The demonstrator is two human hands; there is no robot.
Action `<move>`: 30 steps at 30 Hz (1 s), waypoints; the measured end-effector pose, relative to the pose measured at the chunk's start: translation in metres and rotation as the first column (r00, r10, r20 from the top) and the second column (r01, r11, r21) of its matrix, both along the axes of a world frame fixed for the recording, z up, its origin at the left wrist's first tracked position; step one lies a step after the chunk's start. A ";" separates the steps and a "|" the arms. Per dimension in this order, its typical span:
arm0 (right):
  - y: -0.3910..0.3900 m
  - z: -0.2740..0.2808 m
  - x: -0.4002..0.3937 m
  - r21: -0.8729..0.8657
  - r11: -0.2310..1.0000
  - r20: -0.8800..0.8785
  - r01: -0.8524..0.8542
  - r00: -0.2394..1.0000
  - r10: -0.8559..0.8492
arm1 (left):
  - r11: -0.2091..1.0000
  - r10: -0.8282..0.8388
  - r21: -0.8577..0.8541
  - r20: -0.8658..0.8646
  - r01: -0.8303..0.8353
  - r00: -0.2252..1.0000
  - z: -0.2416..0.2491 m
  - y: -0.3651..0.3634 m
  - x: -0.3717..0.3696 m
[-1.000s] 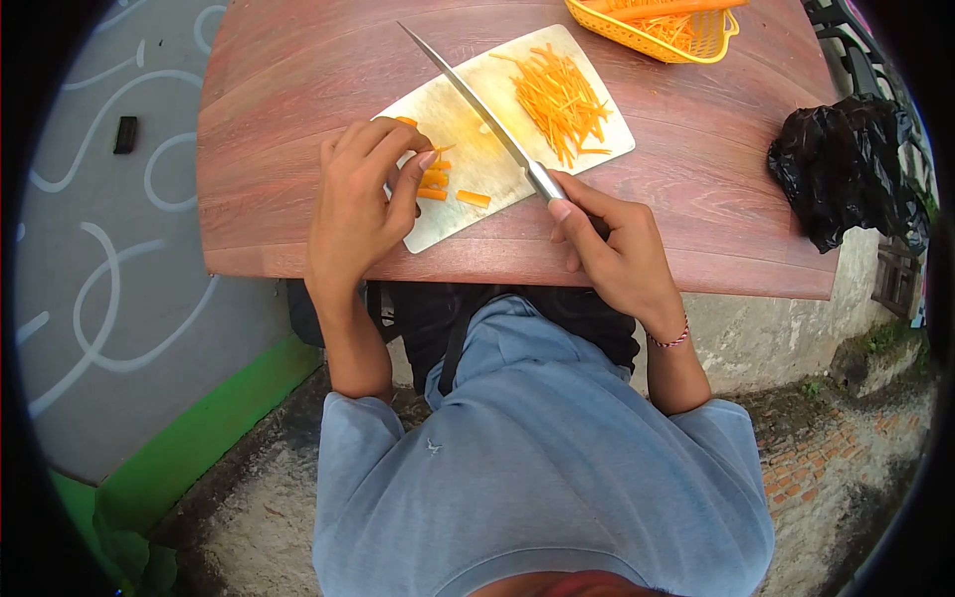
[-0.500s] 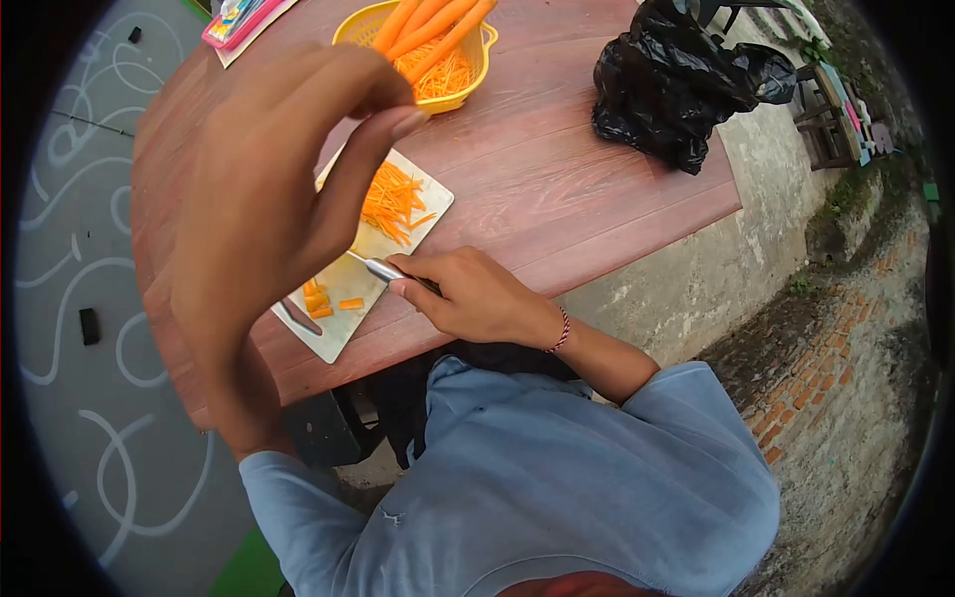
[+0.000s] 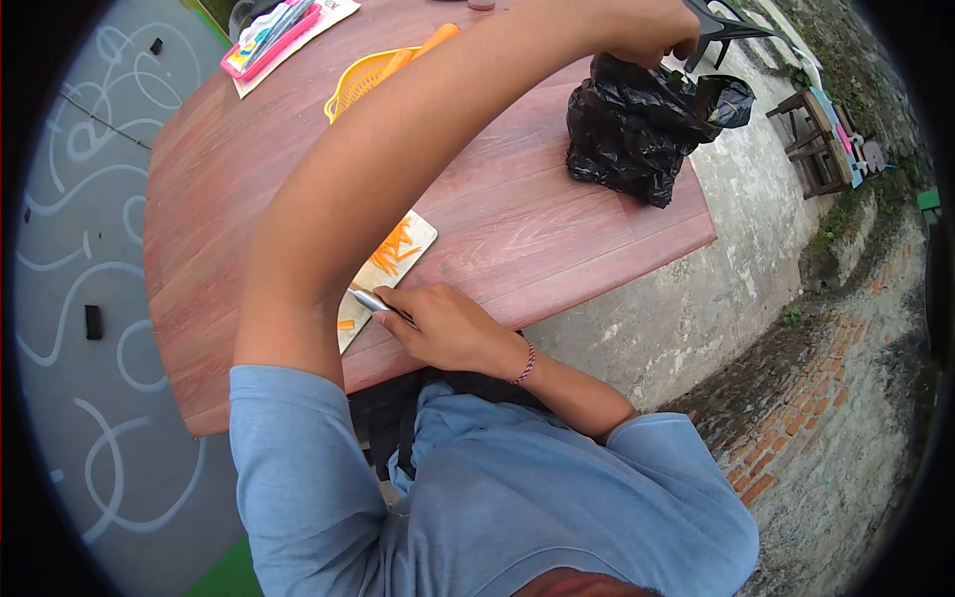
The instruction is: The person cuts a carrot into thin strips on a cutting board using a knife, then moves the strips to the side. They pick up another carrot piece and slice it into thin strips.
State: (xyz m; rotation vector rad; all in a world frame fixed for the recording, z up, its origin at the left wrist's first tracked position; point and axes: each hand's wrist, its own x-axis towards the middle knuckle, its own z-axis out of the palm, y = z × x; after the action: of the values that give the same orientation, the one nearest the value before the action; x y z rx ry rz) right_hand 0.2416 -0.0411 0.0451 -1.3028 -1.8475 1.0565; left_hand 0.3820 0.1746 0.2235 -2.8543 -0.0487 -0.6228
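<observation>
The left hand now reaches across to the black bag, fingers curled at its top; the right hand grips the knife on the cutting board.

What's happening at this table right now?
A person sits at a wooden table. The right hand grips a knife resting on a white cutting board that holds carrot strips and a small carrot piece. The left arm stretches across the table, and the left hand is at the top of a black plastic bag. A yellow basket with a whole carrot sits farther back.
</observation>
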 end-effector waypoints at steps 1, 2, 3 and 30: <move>0.000 0.000 -0.001 0.005 1.000 -0.003 0.007 1.000 -0.007 | 1.000 0.007 0.007 -0.021 -0.007 1.000 0.003 0.001 -0.006; 0.001 0.000 0.000 0.005 1.000 -0.004 0.004 1.000 -0.004 | 1.000 0.010 0.007 -0.022 -0.010 1.000 0.007 0.001 -0.013; 0.002 0.001 0.003 0.015 1.000 0.008 -0.006 1.000 0.006 | 0.997 -0.075 0.021 0.086 0.074 0.993 0.011 0.001 -0.024; -0.002 0.006 -0.007 -0.381 0.920 -0.087 0.094 0.987 -0.137 | 0.375 0.855 -0.768 0.069 -0.519 0.514 -0.203 -0.197 -0.430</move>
State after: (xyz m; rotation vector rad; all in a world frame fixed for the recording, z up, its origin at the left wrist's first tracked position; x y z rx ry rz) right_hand 0.2349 -0.0429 0.0507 -1.5134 -1.5102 1.4381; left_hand -0.0478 -0.0219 0.0203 -2.6611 -1.8872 -1.2181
